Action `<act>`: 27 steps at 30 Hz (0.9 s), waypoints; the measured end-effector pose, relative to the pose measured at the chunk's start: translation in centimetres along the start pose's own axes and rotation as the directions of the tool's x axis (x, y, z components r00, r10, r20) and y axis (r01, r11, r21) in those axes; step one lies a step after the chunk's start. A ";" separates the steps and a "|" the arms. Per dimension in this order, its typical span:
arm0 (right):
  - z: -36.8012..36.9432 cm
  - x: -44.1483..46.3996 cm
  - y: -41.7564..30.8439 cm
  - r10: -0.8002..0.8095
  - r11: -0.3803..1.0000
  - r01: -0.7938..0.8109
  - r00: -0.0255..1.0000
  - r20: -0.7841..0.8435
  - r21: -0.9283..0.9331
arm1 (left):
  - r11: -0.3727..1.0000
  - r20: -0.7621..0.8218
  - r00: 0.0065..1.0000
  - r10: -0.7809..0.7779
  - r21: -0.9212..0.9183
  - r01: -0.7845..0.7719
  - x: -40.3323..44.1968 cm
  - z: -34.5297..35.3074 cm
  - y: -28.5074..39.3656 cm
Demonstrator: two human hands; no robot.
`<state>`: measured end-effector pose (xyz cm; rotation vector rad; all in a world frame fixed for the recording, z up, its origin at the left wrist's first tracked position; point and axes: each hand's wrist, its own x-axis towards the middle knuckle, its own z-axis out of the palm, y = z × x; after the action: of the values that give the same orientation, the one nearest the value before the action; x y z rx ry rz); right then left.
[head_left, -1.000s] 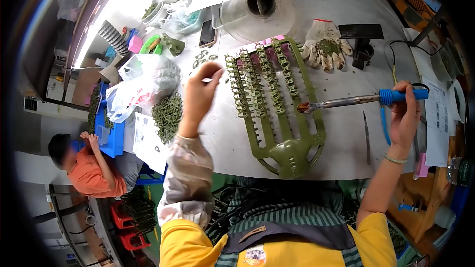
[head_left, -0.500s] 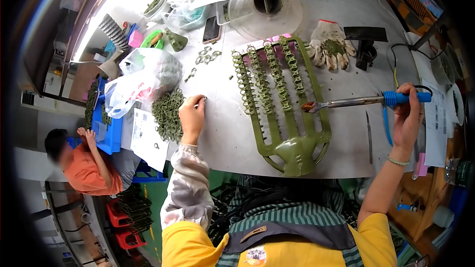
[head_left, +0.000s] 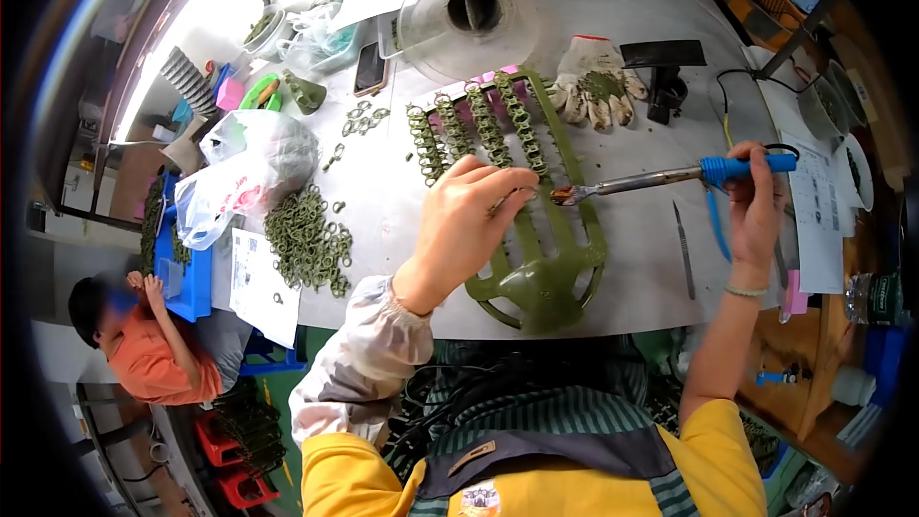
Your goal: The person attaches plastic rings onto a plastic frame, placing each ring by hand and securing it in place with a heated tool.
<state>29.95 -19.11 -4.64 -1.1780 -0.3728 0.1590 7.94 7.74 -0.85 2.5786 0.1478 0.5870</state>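
My right hand (head_left: pixel 753 203) grips the blue handle of a hot iron tool (head_left: pixel 661 178), whose browned tip lies over the right part of the green wax frame (head_left: pixel 550 289). Rows of small green rings (head_left: pixel 490 124) line the frame's upper bars. My left hand (head_left: pixel 469 215) is over the frame's left and middle bars, fingers pinched close to the iron's tip; what they hold is too small to make out. A pile of green rings (head_left: pixel 309 241) lies left of my left hand, with a few loose rings (head_left: pixel 364 119) above it.
A stained glove (head_left: pixel 598 84), a black stand (head_left: pixel 662 72) and a clear funnel cover (head_left: pixel 474 19) stand behind the frame. Tweezers (head_left: pixel 683 249) lie at right. Left are a plastic bag (head_left: pixel 258 165), a phone (head_left: pixel 370 69) and printed paper (head_left: pixel 260 285). Another person (head_left: pixel 158 349) sits far left.
My left hand has gone down to the ring pile's right side, then across right to the frame beside the iron's tip. My right hand still holds the iron in much the same pose.
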 end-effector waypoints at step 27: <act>-1.1 0.4 0.2 0.001 1.000 -0.002 1.000 0.029 0.005 | 0.966 -0.143 0.984 -0.103 -0.250 0.064 2.5 -1.6 -4.0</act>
<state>30.68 -19.85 -5.09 -1.1717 -0.3964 0.1783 9.51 12.44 -0.61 2.2765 0.2209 0.7264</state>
